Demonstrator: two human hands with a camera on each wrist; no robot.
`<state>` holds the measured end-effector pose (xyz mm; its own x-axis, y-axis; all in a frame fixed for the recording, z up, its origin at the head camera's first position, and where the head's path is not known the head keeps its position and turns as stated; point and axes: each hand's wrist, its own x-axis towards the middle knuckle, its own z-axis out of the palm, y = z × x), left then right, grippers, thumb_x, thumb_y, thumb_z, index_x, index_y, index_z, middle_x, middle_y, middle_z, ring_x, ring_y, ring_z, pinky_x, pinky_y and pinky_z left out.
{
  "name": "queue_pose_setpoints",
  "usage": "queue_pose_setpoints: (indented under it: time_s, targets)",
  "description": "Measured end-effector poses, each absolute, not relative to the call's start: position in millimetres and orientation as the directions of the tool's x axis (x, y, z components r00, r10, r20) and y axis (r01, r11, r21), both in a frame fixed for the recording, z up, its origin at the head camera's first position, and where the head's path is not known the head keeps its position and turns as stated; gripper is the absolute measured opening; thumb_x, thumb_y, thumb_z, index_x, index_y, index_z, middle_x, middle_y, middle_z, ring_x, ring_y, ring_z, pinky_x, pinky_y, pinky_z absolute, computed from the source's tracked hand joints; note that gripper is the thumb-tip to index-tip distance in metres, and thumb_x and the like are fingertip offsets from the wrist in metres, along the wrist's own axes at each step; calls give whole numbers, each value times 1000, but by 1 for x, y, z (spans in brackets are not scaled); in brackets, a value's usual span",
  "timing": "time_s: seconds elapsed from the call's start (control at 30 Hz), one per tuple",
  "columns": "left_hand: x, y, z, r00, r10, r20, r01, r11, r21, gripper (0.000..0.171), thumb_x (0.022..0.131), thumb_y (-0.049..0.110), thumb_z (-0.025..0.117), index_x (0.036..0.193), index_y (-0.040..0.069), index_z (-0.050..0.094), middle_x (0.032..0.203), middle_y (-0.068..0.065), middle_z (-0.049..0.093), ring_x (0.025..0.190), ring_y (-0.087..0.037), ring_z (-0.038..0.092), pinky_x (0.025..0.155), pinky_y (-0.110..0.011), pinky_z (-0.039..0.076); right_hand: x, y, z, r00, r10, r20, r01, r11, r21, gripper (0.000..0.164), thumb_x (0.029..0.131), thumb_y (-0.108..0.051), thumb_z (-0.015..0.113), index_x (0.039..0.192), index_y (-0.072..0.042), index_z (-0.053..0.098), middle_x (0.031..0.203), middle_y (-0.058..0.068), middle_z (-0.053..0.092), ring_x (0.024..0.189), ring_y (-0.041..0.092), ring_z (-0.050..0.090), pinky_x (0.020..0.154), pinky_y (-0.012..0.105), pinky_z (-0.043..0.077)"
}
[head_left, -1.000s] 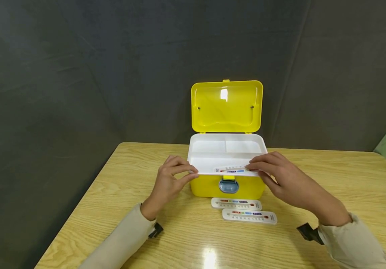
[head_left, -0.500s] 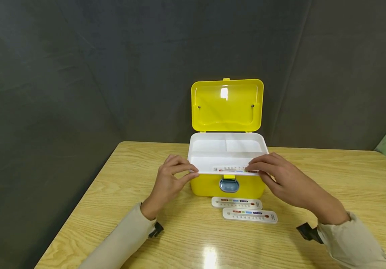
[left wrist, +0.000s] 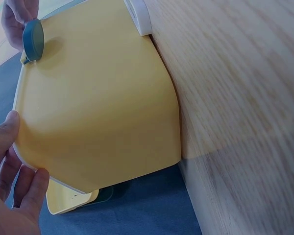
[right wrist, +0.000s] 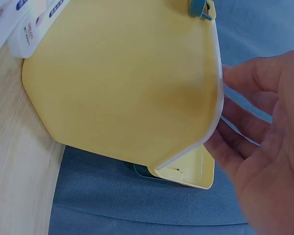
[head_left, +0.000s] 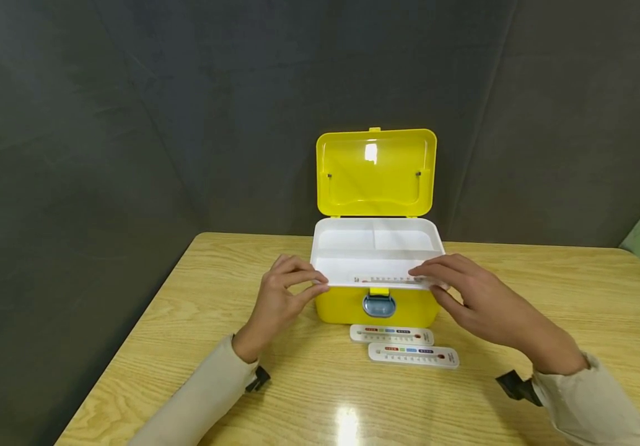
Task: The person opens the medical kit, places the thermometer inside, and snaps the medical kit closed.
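Observation:
A yellow storage box point(head_left: 347, 308) stands on the table, its lid point(head_left: 375, 176) raised at the back. A white divided tray point(head_left: 344, 263) fills its top. Inside the front compartment lies a white thermometer point(head_left: 389, 280), its lower edge hidden by the front wall. My left hand point(head_left: 283, 294) pinches the tray rim at the front left corner. At the front right corner my right hand point(head_left: 478, 300) has its fingertips over the thermometer's right end and its thumb outside the rim. In the right wrist view its fingers point(right wrist: 235, 156) reach loosely behind the white rim.
Two more thermometers, a nearer one point(head_left: 413, 355) and a farther one point(head_left: 392, 335), lie face up before the box on the wooden table point(head_left: 275, 409). A grey latch point(head_left: 379, 306) hangs on the box front. Behind the table hangs a dark cloth point(head_left: 241, 111).
The thermometer in the tray has sunk lower behind the front wall, and its right end shows more below my right fingers. My left hand keeps its place at the rim.

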<state>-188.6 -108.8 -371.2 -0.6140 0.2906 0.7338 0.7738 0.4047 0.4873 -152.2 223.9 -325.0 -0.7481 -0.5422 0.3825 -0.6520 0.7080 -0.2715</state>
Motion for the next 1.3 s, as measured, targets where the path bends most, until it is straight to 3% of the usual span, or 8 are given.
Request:
queue_pose_setpoints:
  time_s: [0.37,0.47,0.6,0.73,0.83,0.97,1.1,1.3]
  targets:
    - [-190,-108,-369,-602,298,741,783,399,476,10,78,10,83,87,11,80,89,-1,69,86,-16,56,81,-31,44,-136,223,-323,-720,-556,414,-667,719,-194,51,88,-8,73,133,-28,60,124,-9,62,111,12,56,90,41,54]
    - [-190,-109,-369,-598,299,743,785,402,470,9,79,10,83,87,11,81,89,-1,69,85,-17,56,80,-31,44,-130,224,-327,-661,-597,455,-710,693,-123,32,99,-31,61,131,-26,62,122,-11,61,108,8,54,88,29,52]
    - [-189,-110,-369,-604,299,739,781,409,472,8,79,10,82,87,11,81,88,-1,69,84,-16,55,80,-31,44,-125,225,-337,-550,-647,528,-778,627,-42,49,105,-50,27,127,-26,65,117,-14,61,104,2,52,86,15,45]
    - [-188,-112,-370,-610,295,736,776,412,478,8,79,10,82,87,11,81,89,0,69,85,-16,55,81,-31,44,-121,225,-351,-508,-672,538,-807,591,-23,43,105,-50,32,126,-31,64,117,-17,61,104,0,54,92,9,42]
    - [-189,-113,-370,-602,295,742,781,408,472,8,79,9,82,87,11,81,89,0,69,85,-17,55,81,-31,43,-119,228,-362,-532,-690,492,-799,602,-19,28,99,-44,59,123,-32,65,119,-17,62,105,2,57,91,14,48]
    - [-190,-112,-370,-593,304,745,789,403,463,9,79,9,82,88,11,81,90,-1,69,85,-17,55,80,-31,43,-117,234,-374,-622,-701,349,-758,651,-43,44,80,-27,83,121,-30,67,117,-16,65,101,6,61,83,32,56]
    - [-191,-111,-370,-592,307,745,790,406,460,10,79,9,82,88,11,81,89,-1,69,84,-16,55,80,-31,43,-118,240,-381,-694,-695,191,-717,692,-86,44,84,-30,80,125,-32,65,115,-14,66,99,7,61,81,37,56]
    - [-189,-110,-371,-597,303,742,787,401,469,9,79,9,82,88,11,81,89,-1,69,85,-16,55,80,-30,44,-124,243,-387,-690,-709,146,-724,678,-127,47,83,-28,81,127,-30,64,112,-10,67,94,7,62,75,34,56]
